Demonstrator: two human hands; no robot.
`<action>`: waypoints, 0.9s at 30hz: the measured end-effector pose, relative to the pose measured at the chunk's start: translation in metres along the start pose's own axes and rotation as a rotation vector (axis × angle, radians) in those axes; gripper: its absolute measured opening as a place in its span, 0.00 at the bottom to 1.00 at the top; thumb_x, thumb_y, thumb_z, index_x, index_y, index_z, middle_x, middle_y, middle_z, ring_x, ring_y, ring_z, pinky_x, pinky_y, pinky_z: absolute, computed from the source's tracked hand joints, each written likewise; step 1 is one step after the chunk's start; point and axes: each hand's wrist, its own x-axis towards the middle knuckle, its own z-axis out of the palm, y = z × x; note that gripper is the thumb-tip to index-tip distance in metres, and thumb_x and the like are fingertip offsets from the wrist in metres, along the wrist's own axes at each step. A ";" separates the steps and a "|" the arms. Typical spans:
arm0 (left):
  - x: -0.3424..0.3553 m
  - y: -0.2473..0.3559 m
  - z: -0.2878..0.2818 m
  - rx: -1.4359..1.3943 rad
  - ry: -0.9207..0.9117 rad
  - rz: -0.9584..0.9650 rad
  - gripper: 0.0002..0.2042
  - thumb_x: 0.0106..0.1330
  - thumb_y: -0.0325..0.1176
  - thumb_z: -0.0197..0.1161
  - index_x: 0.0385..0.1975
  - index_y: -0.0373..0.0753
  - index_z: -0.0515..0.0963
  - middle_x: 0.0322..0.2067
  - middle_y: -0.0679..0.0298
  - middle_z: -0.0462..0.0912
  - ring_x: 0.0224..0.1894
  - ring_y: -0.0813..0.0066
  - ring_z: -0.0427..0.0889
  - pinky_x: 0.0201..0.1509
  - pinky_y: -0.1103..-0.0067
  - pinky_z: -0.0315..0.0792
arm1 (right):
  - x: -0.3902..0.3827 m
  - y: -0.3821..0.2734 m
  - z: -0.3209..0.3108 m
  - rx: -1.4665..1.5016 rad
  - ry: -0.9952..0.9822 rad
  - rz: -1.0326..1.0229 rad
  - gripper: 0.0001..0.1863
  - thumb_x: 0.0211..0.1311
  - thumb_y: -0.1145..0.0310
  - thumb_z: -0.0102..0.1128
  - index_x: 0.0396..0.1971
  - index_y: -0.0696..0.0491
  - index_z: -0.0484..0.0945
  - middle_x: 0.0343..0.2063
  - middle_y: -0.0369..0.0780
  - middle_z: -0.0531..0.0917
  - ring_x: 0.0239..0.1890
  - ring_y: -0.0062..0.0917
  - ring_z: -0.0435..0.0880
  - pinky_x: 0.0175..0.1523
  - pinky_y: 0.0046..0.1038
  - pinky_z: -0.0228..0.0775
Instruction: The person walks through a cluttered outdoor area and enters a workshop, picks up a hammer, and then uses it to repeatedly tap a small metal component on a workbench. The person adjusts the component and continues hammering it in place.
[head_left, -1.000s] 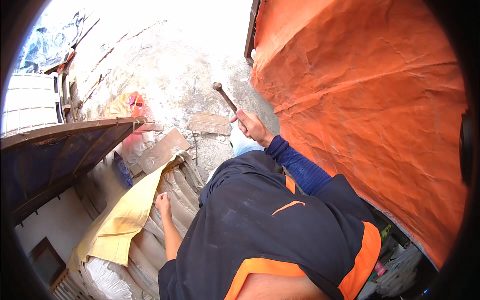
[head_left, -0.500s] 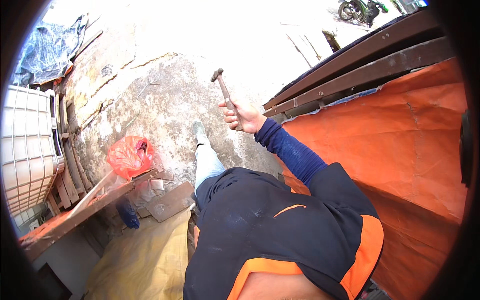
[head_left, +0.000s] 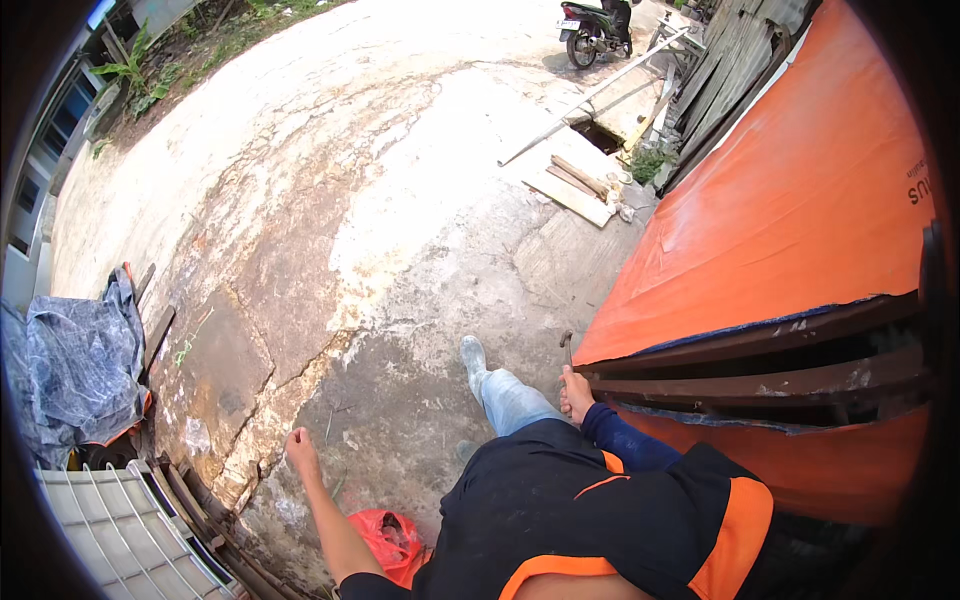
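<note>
My right hand (head_left: 577,394) is closed round the handle of a hammer (head_left: 567,347), its head pointing up and away from me, close beside the orange tarpaulin (head_left: 760,210). At the left my left hand (head_left: 301,455) hangs over the cracked concrete with its fingers curled in. Whatever it may hold is hidden. Below that forearm, a red plastic bag (head_left: 385,545) shows partly, with something dark inside. One of my boots (head_left: 473,358) is stretched forward on the ground.
Brown wooden boards (head_left: 800,375) run along the right under the tarpaulin. Ahead lie planks (head_left: 572,200), a long pole (head_left: 590,95) and a dark pit (head_left: 600,136). A motorcycle (head_left: 590,35) stands farther off. A blue-grey sheet (head_left: 85,365) and a caged white tank (head_left: 130,525) are at the left.
The view has swung to the right and shows more of the ground ahead. My right hand has lowered with the hammer, nearer my body. My left hand has come into view.
</note>
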 end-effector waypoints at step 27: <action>0.645 0.428 0.471 0.325 -0.478 -0.185 0.12 0.58 0.32 0.60 0.34 0.28 0.79 0.28 0.52 0.82 0.30 0.63 0.79 0.36 0.70 0.71 | 0.452 -0.536 0.278 -0.278 0.461 -0.177 0.19 0.61 0.54 0.54 0.17 0.52 0.67 0.09 0.35 0.67 0.09 0.22 0.66 0.14 0.29 0.57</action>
